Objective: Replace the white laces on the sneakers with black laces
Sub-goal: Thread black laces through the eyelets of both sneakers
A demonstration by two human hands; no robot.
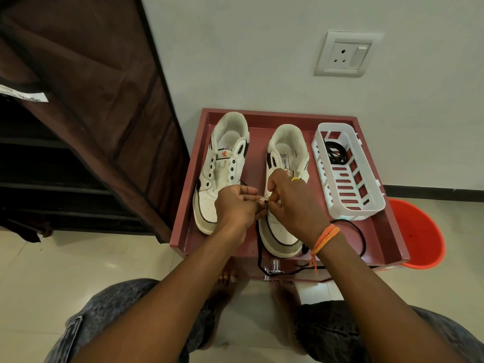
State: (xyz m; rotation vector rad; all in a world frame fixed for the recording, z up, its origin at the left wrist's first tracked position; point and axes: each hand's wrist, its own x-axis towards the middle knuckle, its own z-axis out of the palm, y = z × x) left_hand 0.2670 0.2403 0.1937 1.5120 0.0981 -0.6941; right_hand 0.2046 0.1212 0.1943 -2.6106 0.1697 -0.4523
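Two white sneakers stand toes toward me on a dark red tray-top cabinet (387, 231). The left sneaker (222, 163) has bare eyelets and no lace. Over the lower eyelets of the right sneaker (286, 153) my left hand (235, 205) and my right hand (290, 203) meet. Both pinch a black lace (260, 247) near its tip; the rest trails down past the toe and over the cabinet's front edge. Another stretch of black lace (360, 231) loops on the tray behind my right wrist. A coiled black lace (335, 151) lies in the white basket (351, 205).
A brown fabric wardrobe (91, 113) stands open at the left. An orange bucket (421, 231) sits on the floor right of the cabinet. A wall socket (345, 55) is above. My bare feet and knees are below the cabinet's metal handle (273, 268).
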